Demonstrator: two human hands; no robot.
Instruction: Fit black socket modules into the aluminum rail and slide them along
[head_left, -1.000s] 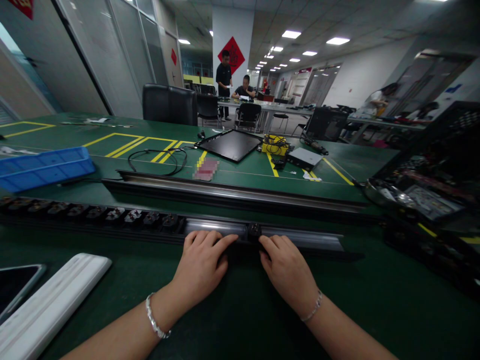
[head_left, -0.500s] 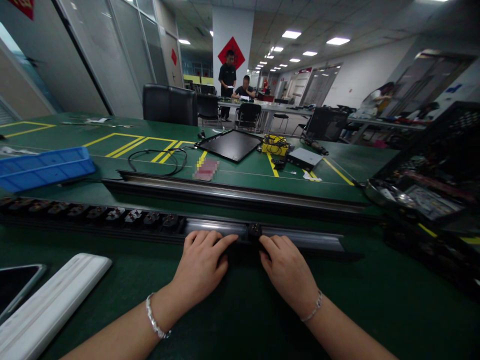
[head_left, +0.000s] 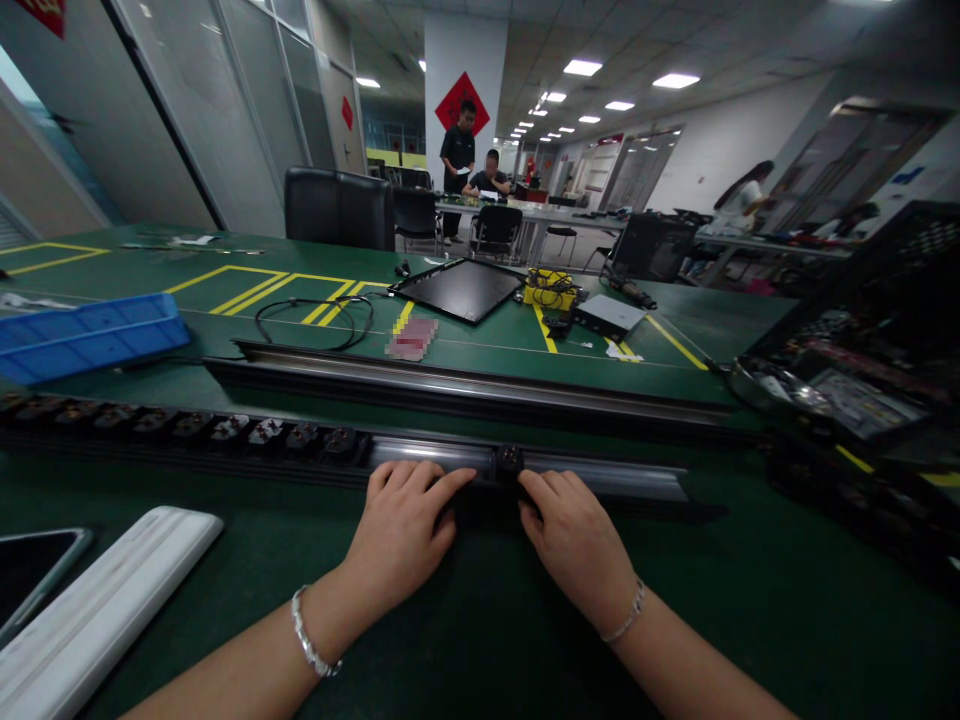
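Note:
Both my hands rest on a long aluminium rail (head_left: 600, 480) lying across the green workbench in front of me. My left hand (head_left: 401, 525) curls over the rail's near edge, just left of a small black connector (head_left: 510, 459) set in it. My right hand (head_left: 574, 535) curls over the same edge just right of that connector. To the left, the rail runs into a row of black sockets (head_left: 277, 432). The undersides of my fingers are hidden.
Beyond stands a second metal rail (head_left: 465, 385). A white wrist rest (head_left: 97, 610) and a dark tablet (head_left: 30, 570) lie near-left. Further off are a blue tray (head_left: 90, 338), a black panel (head_left: 461, 290) and a black crate (head_left: 862, 370). People work at the back.
My hands and the rail have not visibly moved. The view has shifted very slightly, and the people in the background have changed posture a little.

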